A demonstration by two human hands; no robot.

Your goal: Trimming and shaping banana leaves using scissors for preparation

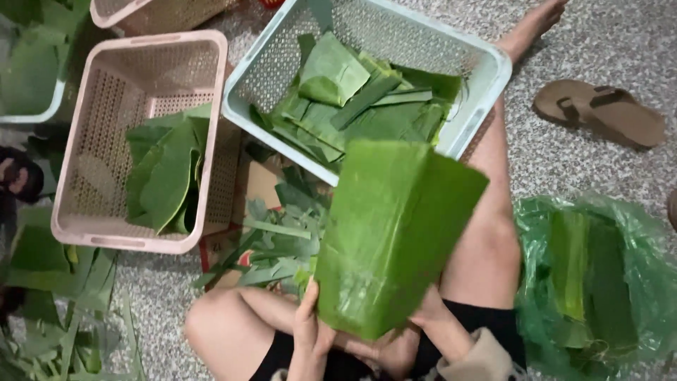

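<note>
A large folded banana leaf [395,233] is held up over the person's lap, above the speckled floor [620,42]. The left hand [312,331] is closed along the leaf's lower left edge, with the fingers laid flat against its face; the right hand [427,314] is mostly hidden behind the lower right edge, so how tightly it is closed cannot be told, though the leaf is plainly supported there. Just beyond the leaf, a pale blue basket [486,77] is seen partly filled with flat, trimmed leaf pieces, and a pink basket [84,141] to its left is loaded with a smaller pile of curled pieces. Narrow offcuts [275,247] are scattered on the floor between the baskets and the knees, over a piece of cardboard [257,183]. At the right edge of the floor, a green plastic bag [635,268] is seen holding a bundle of leaves. Judging from this, a fair share of the leaves is already sorted into the baskets, while the bag's bundle and the leaf in hand are left to be handled. A brown sandal [599,113] is lying near the far right.
</note>
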